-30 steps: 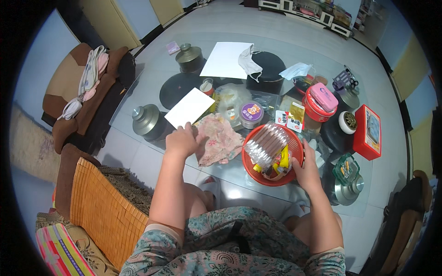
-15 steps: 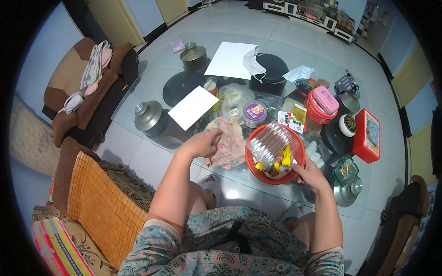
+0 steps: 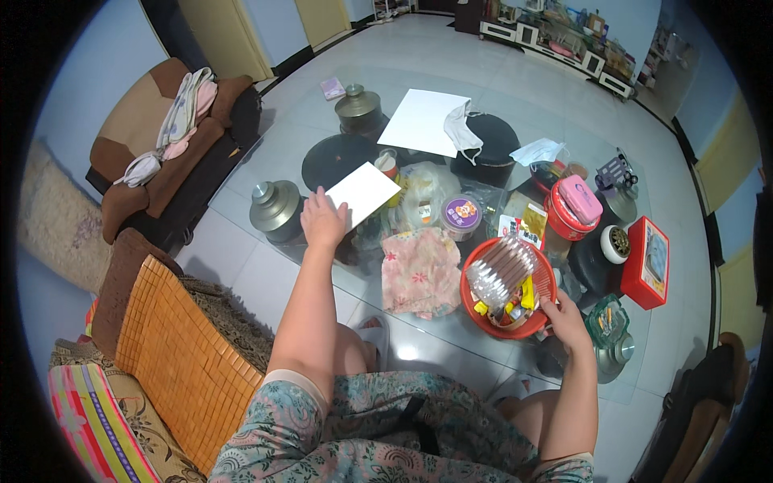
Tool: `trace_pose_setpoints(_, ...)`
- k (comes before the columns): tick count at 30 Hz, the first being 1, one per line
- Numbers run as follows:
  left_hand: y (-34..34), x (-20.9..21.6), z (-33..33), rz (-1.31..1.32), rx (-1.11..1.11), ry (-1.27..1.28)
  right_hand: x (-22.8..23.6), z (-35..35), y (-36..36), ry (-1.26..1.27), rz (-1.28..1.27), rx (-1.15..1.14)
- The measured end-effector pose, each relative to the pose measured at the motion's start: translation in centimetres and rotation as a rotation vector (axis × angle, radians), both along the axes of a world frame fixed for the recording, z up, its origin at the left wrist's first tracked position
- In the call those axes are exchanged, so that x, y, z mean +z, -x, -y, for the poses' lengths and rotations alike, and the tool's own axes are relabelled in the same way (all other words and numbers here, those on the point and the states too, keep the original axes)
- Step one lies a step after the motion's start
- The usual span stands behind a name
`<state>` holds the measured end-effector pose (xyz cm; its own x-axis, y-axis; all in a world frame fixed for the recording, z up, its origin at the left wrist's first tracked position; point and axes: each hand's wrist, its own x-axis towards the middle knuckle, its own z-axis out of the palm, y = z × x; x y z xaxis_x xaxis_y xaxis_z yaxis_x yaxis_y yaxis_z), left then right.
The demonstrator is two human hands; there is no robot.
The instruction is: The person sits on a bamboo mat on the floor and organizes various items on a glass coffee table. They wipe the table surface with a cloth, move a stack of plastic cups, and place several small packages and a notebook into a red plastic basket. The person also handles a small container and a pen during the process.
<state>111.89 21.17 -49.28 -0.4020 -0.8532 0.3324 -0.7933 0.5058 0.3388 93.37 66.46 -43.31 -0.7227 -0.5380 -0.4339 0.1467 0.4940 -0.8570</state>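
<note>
My left hand [image 3: 324, 220] lies open, fingers spread, at the near left edge of a white rectangular pad [image 3: 364, 196] on the glass table; its fingertips reach that edge. With my right hand [image 3: 568, 324] I grip the right rim of a round red plastic basket [image 3: 469, 308]. Inside the basket are a clear pack of cotton swabs [image 3: 501, 270] and small yellow packets [image 3: 527, 293]. A pink flowered cloth [image 3: 420, 274] lies spread flat between my hands. Just behind it stands a round tub with a purple lid [image 3: 461, 212].
Across the glass table [image 3: 282, 129] are a white sheet [image 3: 420, 121], face masks [image 3: 538, 151], a pink case [image 3: 580, 200] on a red tin, a small potted cactus [image 3: 616, 243], a red box [image 3: 645, 262] and a green glass ashtray [image 3: 607, 322]. A sofa [image 3: 153, 137] stands left.
My left hand has let go of the pink cloth and moved left and up to the white pad. The cloth now lies flatter. My right hand stays on the basket; the whole view has shifted slightly.
</note>
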Motion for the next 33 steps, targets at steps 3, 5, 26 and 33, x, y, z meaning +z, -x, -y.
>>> trace_pose_setpoints(3, -0.6, 0.0, 0.8, 0.076, 0.029, -0.219, -0.4, -0.1, 0.4, 0.000, -0.037, -0.010)
trace_pose_setpoints(5, -0.5, -0.8, 1.4, 0.142, 0.018, -0.210, -0.5, 0.1, 0.7, 0.001, -0.052, 0.010)
trace_pose_setpoints(26, 0.3, 2.6, -0.3, -0.262, -0.246, -0.553, -0.3, -0.6, 0.6, -0.217, -0.490, 0.052)
trace_pose_setpoints(33, 0.4, 7.4, -4.2, -0.754, -0.370, -0.471, -1.2, -0.8, 0.3, -0.171, -0.650, 0.024)
